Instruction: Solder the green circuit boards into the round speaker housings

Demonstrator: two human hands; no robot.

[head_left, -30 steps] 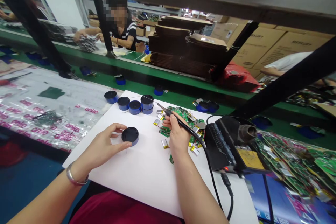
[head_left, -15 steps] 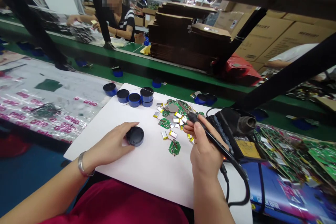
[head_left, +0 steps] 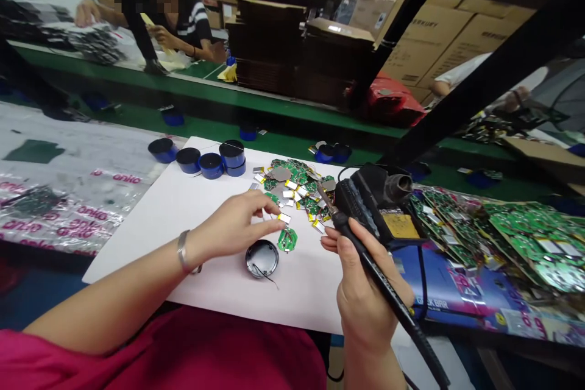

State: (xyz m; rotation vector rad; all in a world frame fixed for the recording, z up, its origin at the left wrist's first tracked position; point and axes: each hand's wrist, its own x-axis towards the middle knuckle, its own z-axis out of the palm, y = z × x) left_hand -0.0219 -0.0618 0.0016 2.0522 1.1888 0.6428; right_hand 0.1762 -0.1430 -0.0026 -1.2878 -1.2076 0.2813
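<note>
Since half a second ago the round black shell (head_left: 261, 258) has been turned open side up and lies nearer me on the white sheet (head_left: 205, 283). My left hand (head_left: 237, 226) has let go of it and reached across to the loose parts.

Its fingertips (head_left: 280, 223) rest at a small silver cell (head_left: 284, 218), just above a round green board (head_left: 287, 239); I cannot tell whether they pinch anything. My right hand (head_left: 365, 295) is closed around the soldering iron (head_left: 351, 239), whose tip points into the pile of boards (head_left: 297, 186) beside the soldering station (head_left: 379, 201).

My worry is the tip: it sits close to my left fingers and the cells, so a slip could burn skin or scorch a cell. The shell's thin wire could also snag on my wrist.

The printed film (head_left: 121, 178) reads "anko"; the cardboard boxes (head_left: 427, 24) look like "MERKURY".
</note>
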